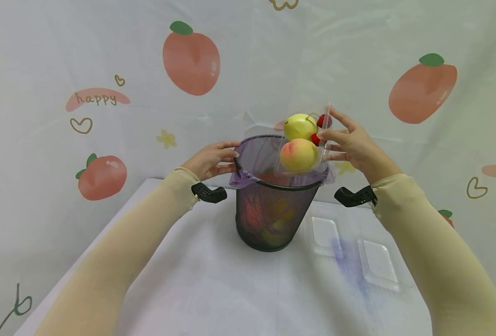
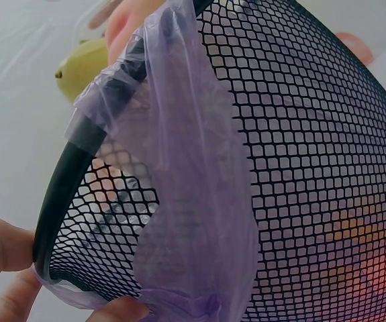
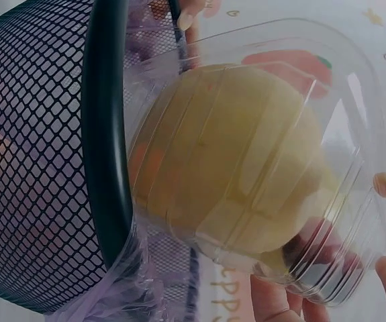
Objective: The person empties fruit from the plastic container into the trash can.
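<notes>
A black mesh bin (image 1: 268, 210) lined with a purple bag (image 1: 256, 156) stands mid-table. My left hand (image 1: 230, 161) pinches its left rim (image 2: 58, 194) and the bag's edge (image 2: 179, 174) between fingers (image 2: 1, 251) and thumb. My right hand (image 1: 331, 137) grips a clear plastic tray (image 3: 266, 161), tipped on edge over the bin's right rim (image 3: 105, 134). Against the tilted tray lie a yellow lemon (image 1: 300, 125), a peach (image 1: 298, 155) and small red fruits (image 1: 323, 121). Coloured things show dimly through the mesh at the bin's bottom.
Another clear plastic tray (image 1: 357, 254) with two hollows lies on the white table (image 1: 214, 289), right of the bin. A fruit-printed cloth (image 1: 105, 70) hangs close behind. The table's left edge runs diagonally near my left sleeve (image 1: 117, 261).
</notes>
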